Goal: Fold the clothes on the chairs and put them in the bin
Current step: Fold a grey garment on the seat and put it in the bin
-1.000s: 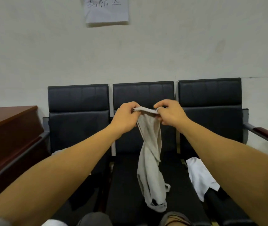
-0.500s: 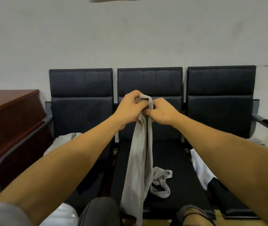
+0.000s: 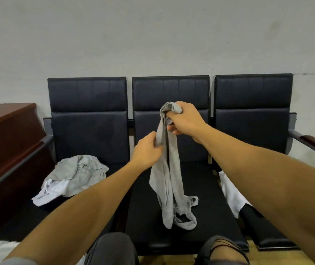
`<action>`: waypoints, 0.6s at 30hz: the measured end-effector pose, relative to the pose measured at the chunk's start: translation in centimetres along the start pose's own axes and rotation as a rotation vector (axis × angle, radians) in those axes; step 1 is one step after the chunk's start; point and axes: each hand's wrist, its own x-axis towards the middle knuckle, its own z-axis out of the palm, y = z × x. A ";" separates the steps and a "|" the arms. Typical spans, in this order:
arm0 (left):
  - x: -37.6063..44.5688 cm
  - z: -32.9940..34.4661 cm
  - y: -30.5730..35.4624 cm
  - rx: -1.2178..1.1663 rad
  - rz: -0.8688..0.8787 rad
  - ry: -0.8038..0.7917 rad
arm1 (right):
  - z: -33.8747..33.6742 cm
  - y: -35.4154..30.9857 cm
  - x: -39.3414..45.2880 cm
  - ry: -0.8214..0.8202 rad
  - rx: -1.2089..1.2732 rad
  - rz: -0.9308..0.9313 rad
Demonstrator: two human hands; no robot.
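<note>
Your right hand [image 3: 186,119] is clenching the top of a long grey cloth garment [image 3: 169,175] while your left hand [image 3: 146,150], at its seven o'clock, is pinching it, its tail trailing onto the middle black padded chair [image 3: 206,188].

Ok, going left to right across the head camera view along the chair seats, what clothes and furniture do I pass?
Brown wooden desk → crumpled grey and white clothes pile on the left black chair → long grey garment held up by both hands over the middle black chair → white cloth on the right black chair.
</note>
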 end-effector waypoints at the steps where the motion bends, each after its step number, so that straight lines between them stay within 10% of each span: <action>1: 0.2 -0.1 -0.4 0.048 0.005 0.021 | -0.1 0.0 0.1 0.010 0.002 0.009; 5: 0.9 -0.7 -2.2 0.102 -0.020 0.080 | -1.8 1.3 0.4 0.019 -0.119 0.001; 10: 1.2 -1.2 -3.4 -0.022 -0.028 0.042 | -3.3 3.8 0.3 -0.135 -0.837 -0.164; 18: 1.8 0.4 -1.8 -0.053 0.173 -0.062 | 0.5 6.0 -1.0 -0.401 -0.953 -0.002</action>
